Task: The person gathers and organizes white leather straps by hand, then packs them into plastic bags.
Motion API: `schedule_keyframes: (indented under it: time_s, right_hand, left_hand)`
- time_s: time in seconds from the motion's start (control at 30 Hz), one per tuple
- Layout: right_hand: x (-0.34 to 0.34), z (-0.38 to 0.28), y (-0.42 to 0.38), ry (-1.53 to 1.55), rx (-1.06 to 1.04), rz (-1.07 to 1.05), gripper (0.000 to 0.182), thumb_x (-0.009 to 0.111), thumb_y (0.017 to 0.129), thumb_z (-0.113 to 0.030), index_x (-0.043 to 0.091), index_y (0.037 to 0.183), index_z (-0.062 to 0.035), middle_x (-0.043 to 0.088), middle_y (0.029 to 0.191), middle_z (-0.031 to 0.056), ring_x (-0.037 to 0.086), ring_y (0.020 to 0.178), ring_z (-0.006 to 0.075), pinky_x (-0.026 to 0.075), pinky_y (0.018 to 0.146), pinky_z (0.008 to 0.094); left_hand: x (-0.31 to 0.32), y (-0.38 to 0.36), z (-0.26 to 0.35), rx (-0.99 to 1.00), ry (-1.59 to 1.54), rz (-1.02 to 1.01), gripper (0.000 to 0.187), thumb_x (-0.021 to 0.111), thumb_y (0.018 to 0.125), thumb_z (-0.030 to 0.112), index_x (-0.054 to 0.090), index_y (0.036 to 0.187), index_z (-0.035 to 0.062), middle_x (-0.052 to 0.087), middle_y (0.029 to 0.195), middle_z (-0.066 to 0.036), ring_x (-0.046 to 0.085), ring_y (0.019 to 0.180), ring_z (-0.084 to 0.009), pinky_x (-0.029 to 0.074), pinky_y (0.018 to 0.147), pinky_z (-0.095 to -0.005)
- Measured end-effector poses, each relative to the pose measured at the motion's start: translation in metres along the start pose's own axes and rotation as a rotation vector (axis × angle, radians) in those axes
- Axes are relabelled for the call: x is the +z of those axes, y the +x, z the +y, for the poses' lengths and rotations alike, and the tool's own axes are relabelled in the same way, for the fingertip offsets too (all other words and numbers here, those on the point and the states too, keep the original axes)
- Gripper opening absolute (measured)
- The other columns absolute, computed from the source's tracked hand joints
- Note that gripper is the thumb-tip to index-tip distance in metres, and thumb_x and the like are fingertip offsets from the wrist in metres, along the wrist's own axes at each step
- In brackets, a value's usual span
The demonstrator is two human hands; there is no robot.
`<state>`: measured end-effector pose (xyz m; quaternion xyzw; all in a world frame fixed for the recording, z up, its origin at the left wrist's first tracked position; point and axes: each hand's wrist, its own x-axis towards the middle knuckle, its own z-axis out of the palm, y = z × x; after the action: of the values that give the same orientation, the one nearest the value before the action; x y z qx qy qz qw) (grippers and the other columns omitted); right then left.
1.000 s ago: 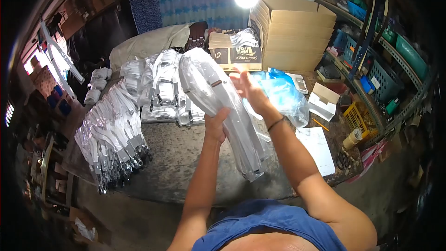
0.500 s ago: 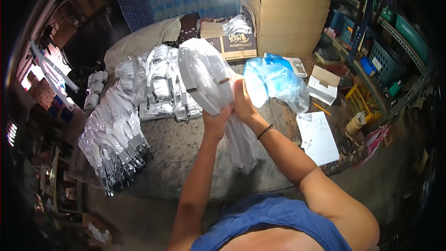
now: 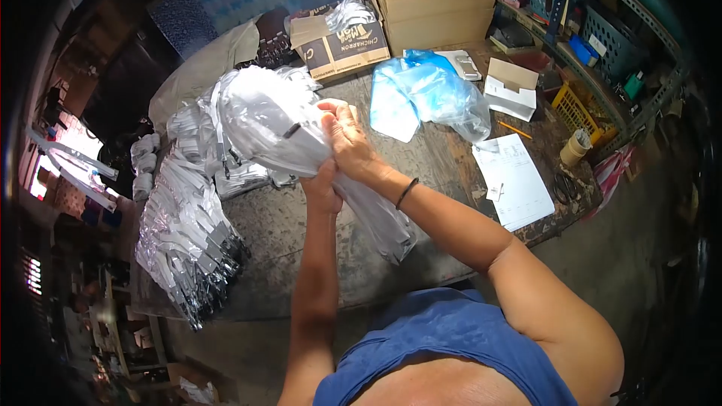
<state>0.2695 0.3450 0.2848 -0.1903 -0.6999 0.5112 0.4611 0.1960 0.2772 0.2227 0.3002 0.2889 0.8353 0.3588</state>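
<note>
Plastic-wrapped bundle (image 3: 301, 143) now tilts leftward, lower (both hands (image 3: 347, 143) keep their grip pinching it).

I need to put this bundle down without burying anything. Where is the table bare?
Bare table runs along the near edge, between the strap pile on the left and the paper sheets. A smaller patch lies before the blue bag. The far left, around the stacked packets, is crowded.

my right hand (image 3: 347, 143) now lies closed over the plastic-wrapped bundle (image 3: 293, 139), no longer spread open beside it. the bundle tips left and sits lower, above the table (image 3: 301, 233). my left hand (image 3: 322, 189) grips underneath.
</note>
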Motion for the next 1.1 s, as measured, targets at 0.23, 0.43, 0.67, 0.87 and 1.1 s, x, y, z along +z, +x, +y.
schedule_keyframes:
  time_s: [0.23,0.43,0.67,0.87,1.1]
  right_hand:
    - [-0.005,-0.02,-0.005,0.283,-0.018,-0.1,0.046,0.044,0.098,-0.036,0.041,0.132,-0.0054,0.044,0.121,0.0147,0.044,0.114,0.0194,0.037,0.097,0.0326]
    - [-0.071,-0.021,-0.059,0.095,0.01,-0.066,0.024,0.05,0.097,-0.022,0.058,0.107,-0.002,0.057,0.101,0.0066,0.057,0.088,0.0098,0.048,0.075,0.0234]
    - [-0.065,-0.01,-0.161,1.159,1.229,-0.361,0.087,0.037,0.083,-0.073,0.041,0.128,0.0012,0.056,0.113,0.0189,0.059,0.102,0.033,0.046,0.092,0.0514]
    - [-0.068,0.019,-0.134,1.484,1.11,0.005,0.111,0.036,0.067,-0.089,0.035,0.134,0.0,0.051,0.121,0.0233,0.052,0.113,0.0373,0.039,0.096,0.0599]
    - [-0.088,0.007,-0.108,1.294,0.796,0.06,0.102,0.037,0.07,-0.086,0.033,0.14,-0.0117,0.045,0.137,0.0164,0.047,0.12,0.0375,0.04,0.093,0.0565]
  left_hand:
    - [0.011,0.005,0.017,-0.05,-0.158,-0.026,0.072,0.071,0.073,0.034,0.043,0.129,0.0003,0.054,0.12,-0.013,0.058,0.106,-0.0256,0.051,0.09,-0.0361]
    - [-0.02,0.016,0.02,0.028,-0.09,-0.183,0.056,0.061,0.078,0.048,0.052,0.106,0.0001,0.057,0.086,-0.012,0.055,0.081,-0.022,0.046,0.071,-0.0338]
    - [-0.011,0.028,0.013,0.059,0.06,-0.039,0.059,0.065,0.076,0.031,0.048,0.121,-0.0017,0.06,0.103,-0.014,0.061,0.093,-0.0257,0.052,0.082,-0.0394]
    - [0.019,0.006,0.011,0.119,0.09,-0.121,0.054,0.059,0.083,0.037,0.049,0.121,-0.0005,0.057,0.108,-0.014,0.055,0.099,-0.0241,0.045,0.089,-0.0395]
    - [0.017,-0.031,0.024,0.56,1.443,-0.269,0.032,0.055,0.089,0.021,0.056,0.115,0.0021,0.059,0.106,-0.013,0.057,0.098,-0.026,0.047,0.085,-0.0409]
